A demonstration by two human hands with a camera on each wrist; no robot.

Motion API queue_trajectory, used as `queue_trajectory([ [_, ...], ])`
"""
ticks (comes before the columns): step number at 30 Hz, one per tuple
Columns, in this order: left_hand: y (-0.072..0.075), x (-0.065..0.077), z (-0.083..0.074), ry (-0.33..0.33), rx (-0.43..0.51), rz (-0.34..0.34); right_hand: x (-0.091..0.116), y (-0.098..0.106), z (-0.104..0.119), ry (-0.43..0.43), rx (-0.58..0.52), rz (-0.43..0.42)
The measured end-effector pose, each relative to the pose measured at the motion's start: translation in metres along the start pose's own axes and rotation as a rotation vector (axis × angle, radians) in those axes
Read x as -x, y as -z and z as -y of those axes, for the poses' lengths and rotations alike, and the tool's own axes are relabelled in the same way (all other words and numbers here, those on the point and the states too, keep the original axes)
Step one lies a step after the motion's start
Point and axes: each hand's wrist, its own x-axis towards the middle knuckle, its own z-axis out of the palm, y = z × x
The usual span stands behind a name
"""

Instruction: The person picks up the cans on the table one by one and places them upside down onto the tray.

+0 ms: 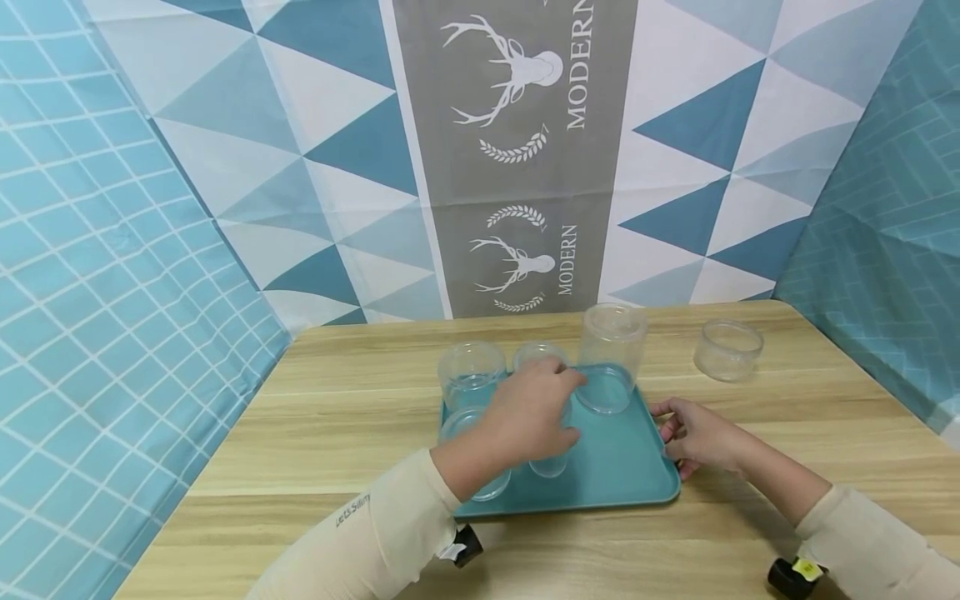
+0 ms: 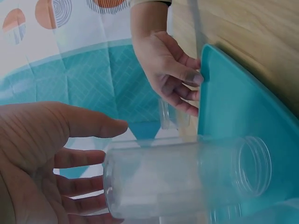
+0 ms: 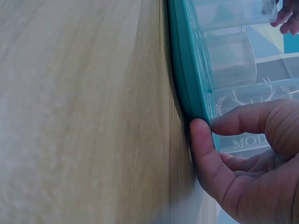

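Note:
A teal tray (image 1: 622, 467) lies on the wooden table, carrying several clear plastic jars. My left hand (image 1: 528, 408) is over a slim clear jar (image 1: 549, 465) near the tray's middle. In the left wrist view this jar (image 2: 163, 179) stands neck-down on the tray, its base toward my palm. The thumb and fingers of that hand are spread and fairly straight around the base; whether the fingertips touch it I cannot tell. With thumb and fingers my right hand (image 1: 701, 437) pinches the tray's right rim, also seen close up at the tray edge (image 3: 187, 60).
A tall clear jar (image 1: 613, 333) stands at the tray's back right corner. Other clear jars occupy the left side, including a wide jar (image 1: 471, 362) at the back. Off the tray, a short clear jar (image 1: 727, 354) sits on the table (image 1: 337, 400). Patterned cloth hangs behind.

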Motion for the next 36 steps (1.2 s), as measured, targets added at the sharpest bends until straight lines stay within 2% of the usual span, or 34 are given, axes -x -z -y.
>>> queue_trajectory([
  [11,-0.005,0.006,-0.018,-0.21,-0.093,-0.268,0.004,-0.001,0.0,0.031,0.025,-0.041],
  [15,-0.009,0.007,-0.028,-0.263,-0.088,-0.323,0.008,0.001,0.001,0.053,0.052,-0.067],
  [20,-0.011,0.006,-0.043,-0.312,-0.056,-0.334,0.016,0.008,0.008,0.108,0.087,-0.11],
  [25,-0.014,0.003,-0.054,-0.32,-0.062,-0.326,0.022,0.014,0.015,0.173,0.163,-0.178],
  [32,-0.025,-0.004,-0.059,-0.337,-0.004,-0.296,0.032,0.024,0.023,0.257,0.378,-0.352],
  [36,-0.034,-0.008,-0.062,-0.319,0.043,-0.274,0.038,0.03,0.026,0.34,0.452,-0.458],
])
